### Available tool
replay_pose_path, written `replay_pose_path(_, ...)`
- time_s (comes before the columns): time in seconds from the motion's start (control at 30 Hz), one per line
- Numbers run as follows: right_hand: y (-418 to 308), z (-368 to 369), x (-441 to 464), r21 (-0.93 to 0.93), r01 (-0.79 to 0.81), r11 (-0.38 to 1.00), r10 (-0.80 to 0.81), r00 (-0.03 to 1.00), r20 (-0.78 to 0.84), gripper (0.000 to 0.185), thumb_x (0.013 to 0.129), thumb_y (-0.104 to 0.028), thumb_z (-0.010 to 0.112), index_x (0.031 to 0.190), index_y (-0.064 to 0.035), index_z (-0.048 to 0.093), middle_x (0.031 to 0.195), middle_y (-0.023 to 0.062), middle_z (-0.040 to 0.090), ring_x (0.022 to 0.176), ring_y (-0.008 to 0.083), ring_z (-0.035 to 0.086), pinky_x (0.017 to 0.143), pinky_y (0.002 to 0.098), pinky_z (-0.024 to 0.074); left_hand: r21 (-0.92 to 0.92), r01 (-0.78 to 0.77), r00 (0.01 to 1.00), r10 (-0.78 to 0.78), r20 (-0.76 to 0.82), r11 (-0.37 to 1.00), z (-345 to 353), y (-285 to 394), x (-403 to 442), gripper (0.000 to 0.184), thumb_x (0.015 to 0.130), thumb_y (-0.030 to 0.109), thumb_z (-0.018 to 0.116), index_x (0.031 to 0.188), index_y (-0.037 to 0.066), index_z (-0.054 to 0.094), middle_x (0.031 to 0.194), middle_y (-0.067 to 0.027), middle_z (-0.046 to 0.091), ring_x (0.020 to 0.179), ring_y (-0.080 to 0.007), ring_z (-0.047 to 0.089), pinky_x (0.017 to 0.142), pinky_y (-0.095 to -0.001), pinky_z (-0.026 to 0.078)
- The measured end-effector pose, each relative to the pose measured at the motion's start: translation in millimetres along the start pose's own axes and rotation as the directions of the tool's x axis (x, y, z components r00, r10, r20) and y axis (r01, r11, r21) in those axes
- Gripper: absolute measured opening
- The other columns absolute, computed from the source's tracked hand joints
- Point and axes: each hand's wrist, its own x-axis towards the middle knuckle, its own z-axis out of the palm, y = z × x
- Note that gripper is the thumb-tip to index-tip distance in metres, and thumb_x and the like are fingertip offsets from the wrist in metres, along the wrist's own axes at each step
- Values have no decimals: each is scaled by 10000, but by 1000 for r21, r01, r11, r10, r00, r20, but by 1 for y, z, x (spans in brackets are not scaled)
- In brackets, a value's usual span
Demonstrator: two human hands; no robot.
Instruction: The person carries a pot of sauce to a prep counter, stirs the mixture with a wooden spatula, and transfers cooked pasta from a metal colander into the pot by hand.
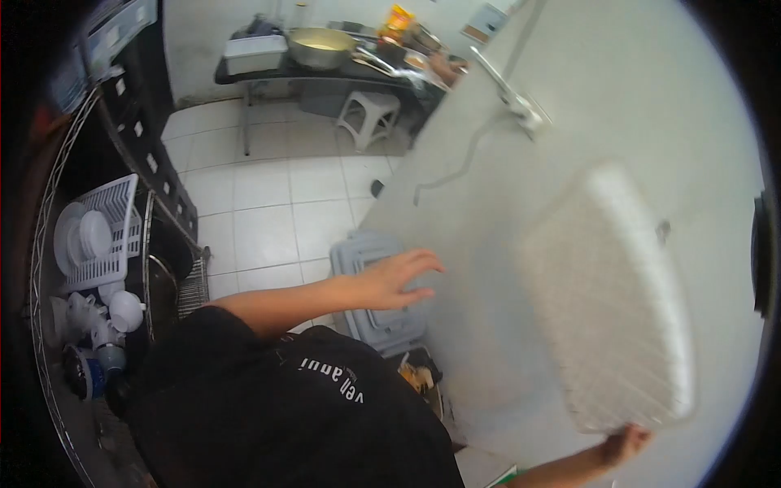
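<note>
My right hand [626, 445], at the lower right, is closed on the near edge of a white lattice-patterned plastic tray [614, 301]. The tray is smeared by motion and is held up on edge in front of the pale wall. My left hand [399, 281] reaches out at mid-frame with its fingers apart and nothing in them. Beneath it is a stack of grey plastic lids or bins [370, 321], partly hidden by my forearm.
A wire shelf on the left holds a white dish rack [126, 236] with plates, plus cups [126, 311]. At the back, a table [236, 75] bears a large bowl [321, 55] and a white bin [255, 57]. A white stool [370, 110] stands on the tiled floor.
</note>
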Motion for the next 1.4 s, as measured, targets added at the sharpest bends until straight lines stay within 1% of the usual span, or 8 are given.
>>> replay_pose_path(0.27, -15, 490, -46, 24, -209, 978, 115, 624, 773, 212, 900, -175, 629, 1044, -20, 645, 765, 27, 623, 642, 114, 553, 584, 258, 425, -34, 547, 792, -531, -301, 836, -229, -135, -144, 285, 950, 243, 515, 1084, 23, 636, 1079, -139, 607, 1004, -245, 589, 894, -334, 448)
replay_pose_path(0.43, -52, 665, -90, 201, 490, 848, -456, 483, 748, 268, 834, -27, 592, 1087, -100, 642, 1045, 141, 661, 981, 294, 631, 806, 347, 482, -274, 729, 561, -777, -287, 627, -306, -184, -195, 484, 968, 406, 450, 1072, -36, 618, 979, -181, 629, 953, -277, 611, 866, -354, 458)
replay_pose_path(0.5, -60, 705, -77, 228, 481, 847, -477, 496, 725, 307, 814, -1, 584, 1095, -111, 640, 1061, 114, 662, 998, 295, 620, 839, 370, 470, -311, 812, 485, -868, -110, 493, -307, -207, -192, 513, 956, 416, 484, 1174, -41, 567, 1023, -191, 625, 950, -251, 616, 834, -357, 472)
replay_pose_path(0.6, -77, 754, -51, 212, 541, 814, -510, 492, 705, 369, 782, 31, 576, 1109, -128, 637, 1121, 75, 650, 1044, 295, 598, 880, 390, 453, -439, 556, 693, -686, -224, 705, -284, -241, -161, 540, 940, 413, 524, 1238, -37, 510, 1055, -181, 621, 941, -229, 609, 779, -353, 489)
replay_pose_path(0.8, -79, 874, 10, 232, 595, 769, -603, 558, 570, 454, 739, 52, 566, 1164, -102, 611, 1196, 71, 614, 1114, 313, 559, 903, 410, 447, -552, 502, 717, -677, -165, 666, -335, -338, -41, 417, 976, 294, 495, 1255, -16, 476, 982, -61, 604, 879, -146, 591, 743, -269, 499)
replay_pose_path(1.07, -101, 1023, 168, 396, 577, 715, -686, 468, 557, 455, 799, -49, 639, 1245, -65, 550, 1337, 149, 489, 1239, 368, 451, 994, 452, 394, -847, 354, 416, -878, -237, 396, -466, -489, 80, 392, 971, 252, 448, 1247, -25, 470, 1145, -175, 586, 992, -271, 623, 784, -412, 561)
replay_pose_path(1.23, -95, 1086, 261, 335, 605, 723, -687, 572, 449, 436, 784, -62, 682, 1207, -66, 577, 1374, 178, 433, 1271, 394, 403, 1019, 463, 370, -672, 263, 118, -715, -689, 692, -600, -556, 140, 363, 955, 216, 432, 1207, -43, 467, 1105, -145, 598, 948, -246, 624, 736, -400, 576)
replay_pose_path(1.4, -81, 1145, 321, 175, 640, 748, -646, 644, 410, 269, 773, -24, 669, 1040, -52, 652, 1270, 184, 492, 1260, 412, 391, 1009, 452, 374, -453, 260, 115, -493, -862, 853, -716, -629, 181, 395, 954, 192, 416, 1244, -74, 446, 1160, -178, 583, 960, -282, 632, 729, -393, 567)
